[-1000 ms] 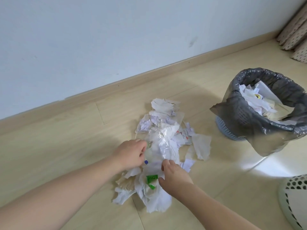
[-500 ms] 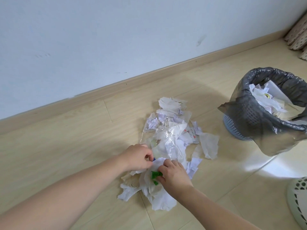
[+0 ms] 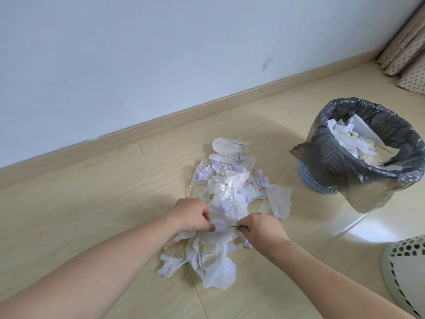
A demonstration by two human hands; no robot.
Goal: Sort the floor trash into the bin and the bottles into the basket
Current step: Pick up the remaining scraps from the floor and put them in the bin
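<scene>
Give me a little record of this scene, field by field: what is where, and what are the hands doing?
pile: crumpled white paper and clear plastic scraps on the pale wooden floor
left hand: fingers curled into the pile
right hand: pinches a small green scrap
bin: blue mesh bin with grey liner, right of the pile, holds paper
basket: white perforated basket, at the right edge

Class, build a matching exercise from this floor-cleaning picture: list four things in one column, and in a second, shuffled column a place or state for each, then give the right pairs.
Things
1. blue mesh bin lined with a grey plastic bag
2. pile of torn white paper and clear plastic scraps
3. white perforated basket
4. left hand

Places or states
A. cut off at the lower right edge
B. spread on the wooden floor
C. fingers curled into the near part of the pile
D. standing right of the pile, paper already inside

Pairs: 1-D, 2-B, 3-A, 4-C
</scene>
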